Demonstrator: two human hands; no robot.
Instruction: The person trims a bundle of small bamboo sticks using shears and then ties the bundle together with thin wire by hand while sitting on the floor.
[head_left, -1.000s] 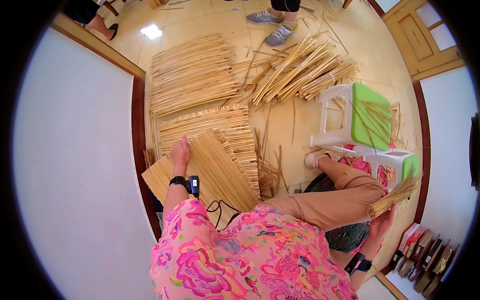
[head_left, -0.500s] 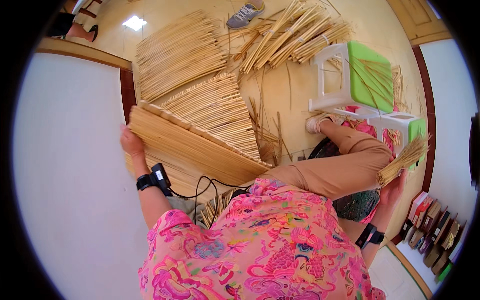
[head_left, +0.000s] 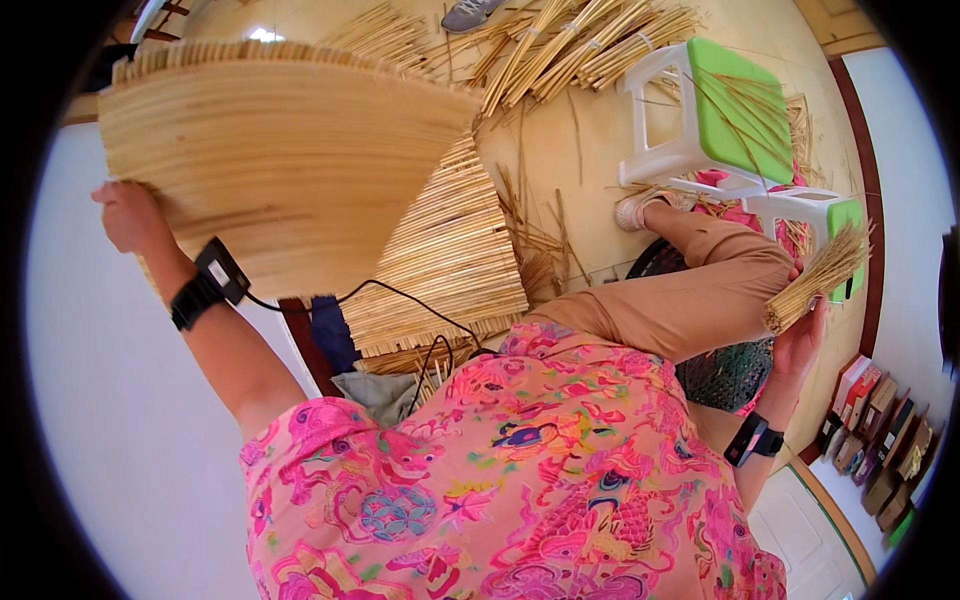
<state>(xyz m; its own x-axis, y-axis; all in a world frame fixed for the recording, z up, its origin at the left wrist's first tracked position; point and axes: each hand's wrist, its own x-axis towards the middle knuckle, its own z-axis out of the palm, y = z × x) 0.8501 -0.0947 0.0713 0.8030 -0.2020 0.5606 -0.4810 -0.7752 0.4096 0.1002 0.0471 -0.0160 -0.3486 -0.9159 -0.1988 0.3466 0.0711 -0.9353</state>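
a pale wooden floor (head_left: 590, 190) strewn with cane is bounded by a white wall (head_left: 110, 450) on the left and a dark skirting strip along its foot. the left hand (head_left: 128, 215) is closed on the near edge of a woven reed mat (head_left: 270, 170), which is held lifted and tilted well off the floor, its ragged top edge close to the upper rim of the view. the right hand (head_left: 800, 340) is wrapped around the lower end of a bundle of thin sticks (head_left: 820, 275), held upright beside the bent knee (head_left: 760, 275). under the raised mat a second mat of reed slats (head_left: 450, 250) is left lying flat on the floor, with a black cable (head_left: 400, 295) trailing over it from the wrist device. open floor is seen only in a narrow band between the flat mat and two white stools with green seats (head_left: 730, 110); loose bundled canes (head_left: 580, 45) are piled beyond, beside another person's grey shoe (head_left: 472, 12). a row of books (head_left: 880, 430) is lined up at the right wall. compared with half a second ago, the mat has been swung up from a low slant to fill the upper left of the view, and the stick bundle is kept in nearly the same place.
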